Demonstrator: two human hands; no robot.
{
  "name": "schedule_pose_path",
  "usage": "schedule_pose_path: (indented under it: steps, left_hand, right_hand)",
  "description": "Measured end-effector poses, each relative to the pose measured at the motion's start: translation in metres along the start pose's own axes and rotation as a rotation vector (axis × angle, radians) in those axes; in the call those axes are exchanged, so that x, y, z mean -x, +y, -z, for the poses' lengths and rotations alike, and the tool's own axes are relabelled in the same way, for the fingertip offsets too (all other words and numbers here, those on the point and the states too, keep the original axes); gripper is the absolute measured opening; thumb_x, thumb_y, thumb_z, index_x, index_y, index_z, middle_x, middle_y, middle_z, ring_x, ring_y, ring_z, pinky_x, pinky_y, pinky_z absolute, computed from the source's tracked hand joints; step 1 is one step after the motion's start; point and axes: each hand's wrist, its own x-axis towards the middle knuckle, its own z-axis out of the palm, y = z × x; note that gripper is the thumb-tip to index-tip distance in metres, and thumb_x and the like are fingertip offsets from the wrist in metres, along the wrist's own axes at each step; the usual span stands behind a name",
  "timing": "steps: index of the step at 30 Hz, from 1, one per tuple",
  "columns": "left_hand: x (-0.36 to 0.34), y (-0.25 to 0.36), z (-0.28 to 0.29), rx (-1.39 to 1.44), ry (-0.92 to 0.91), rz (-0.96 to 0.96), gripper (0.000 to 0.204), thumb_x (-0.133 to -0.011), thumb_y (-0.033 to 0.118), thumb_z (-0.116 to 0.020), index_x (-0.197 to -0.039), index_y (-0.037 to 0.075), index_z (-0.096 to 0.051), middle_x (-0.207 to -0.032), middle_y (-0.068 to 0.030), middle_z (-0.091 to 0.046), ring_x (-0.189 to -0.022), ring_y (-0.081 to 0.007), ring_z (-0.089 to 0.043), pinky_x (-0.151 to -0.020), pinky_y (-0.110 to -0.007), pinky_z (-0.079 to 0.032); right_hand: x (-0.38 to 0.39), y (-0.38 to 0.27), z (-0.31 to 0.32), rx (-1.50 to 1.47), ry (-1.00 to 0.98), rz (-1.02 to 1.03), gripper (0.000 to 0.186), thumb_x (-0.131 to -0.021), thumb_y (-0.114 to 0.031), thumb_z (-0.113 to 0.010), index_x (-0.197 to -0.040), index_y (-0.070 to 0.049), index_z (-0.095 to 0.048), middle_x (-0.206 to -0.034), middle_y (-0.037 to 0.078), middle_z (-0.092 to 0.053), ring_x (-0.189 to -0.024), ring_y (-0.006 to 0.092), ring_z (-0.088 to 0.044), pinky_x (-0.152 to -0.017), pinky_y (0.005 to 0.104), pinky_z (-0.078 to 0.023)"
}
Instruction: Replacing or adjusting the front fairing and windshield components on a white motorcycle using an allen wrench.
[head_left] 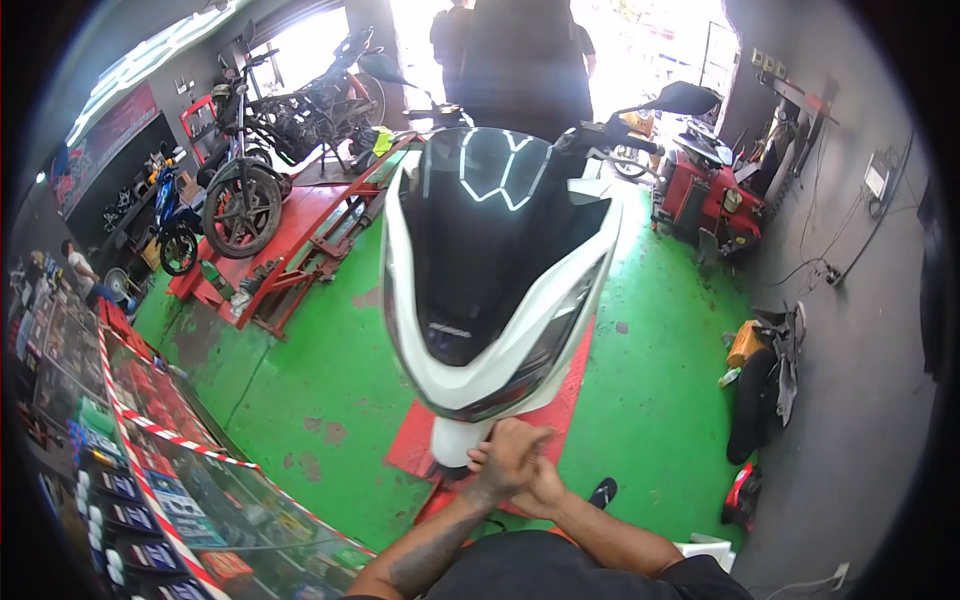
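A white and black scooter point(490, 280) faces me, with its white front fender point(455, 440) low over a red platform point(405, 445). My left hand point(510, 450) is closed just right of the fender, below the nose panel, lying over my right hand point(535, 485). The fingers of my right hand are curled too, and the two hands overlap. I cannot make out whether they hold anything between them or only each other.
Motorcycles stand on a red lift point(230, 290) at left, beside a glass display case point(180, 470). A red scooter point(700, 200) and loose parts point(760, 390) line the right wall. People stand at the doorway point(450, 50); another person point(85, 270) is at far left.
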Motion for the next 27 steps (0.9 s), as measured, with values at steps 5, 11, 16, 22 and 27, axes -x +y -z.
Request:
schedule_pose_path:
  steps: [5,11,16,22,27]
  left_hand:
    - [-0.029,-0.024,-0.111,0.663,0.493,0.534,0.027,-0.117,0.019,-0.042,-0.130,-0.001,-0.054,-0.089,-0.0032,-0.056,-0.076,-0.0125,-0.058,-0.076,-0.029,-0.052]
    - [-0.052,-0.023,-0.162,0.351,0.704,0.625,0.025,-0.117,0.023,-0.042,-0.127,0.004,-0.055,-0.087,-0.0047,-0.057,-0.070,-0.0121,-0.056,-0.065,-0.028,-0.049]
    - [-0.066,-0.084,-0.126,0.010,1.222,0.662,0.025,-0.116,0.025,-0.047,-0.114,0.003,-0.057,-0.088,-0.0016,-0.055,-0.081,-0.0124,-0.054,-0.076,-0.032,-0.046]
    - [-0.068,-0.173,-0.044,-0.354,1.430,0.573,0.050,-0.115,0.032,-0.046,-0.144,-0.009,-0.052,-0.134,-0.0218,-0.066,-0.122,-0.0295,-0.062,-0.107,-0.043,-0.047]
    - [-0.057,-0.210,-0.017,-0.403,1.415,0.724,0.049,-0.115,0.032,-0.047,-0.139,-0.009,-0.057,-0.130,-0.0250,-0.069,-0.120,-0.0330,-0.066,-0.105,-0.044,-0.049]
  right_hand:
    - [0.037,-0.099,0.081,0.150,-0.155,-0.248,0.066,-0.114,-0.046,-0.033,-0.166,-0.006,-0.029,-0.167,0.015,-0.041,-0.154,0.0268,-0.042,-0.127,0.0459,-0.035]
    - [0.100,-0.280,0.125,1.032,-0.244,-0.364,0.038,-0.107,-0.031,-0.066,-0.134,-0.005,-0.071,-0.109,0.010,-0.081,-0.109,0.0218,-0.075,-0.101,0.0402,-0.056]
    - [0.046,-0.409,0.134,1.912,-0.790,0.534,0.020,-0.096,-0.024,-0.075,-0.112,-0.012,-0.076,-0.097,0.008,-0.075,-0.099,0.0287,-0.072,-0.092,0.0420,-0.058]
    - [-0.058,-0.474,0.044,2.218,-1.360,0.851,0.030,-0.096,-0.028,-0.072,-0.124,-0.016,-0.070,-0.133,0.007,-0.068,-0.133,0.0284,-0.062,-0.114,0.0439,-0.050]
    - [-0.110,-0.498,-0.025,2.397,-1.874,0.686,0.033,-0.101,-0.026,-0.058,-0.132,-0.015,-0.061,-0.153,0.008,-0.057,-0.152,0.0290,-0.045,-0.131,0.0455,-0.031]
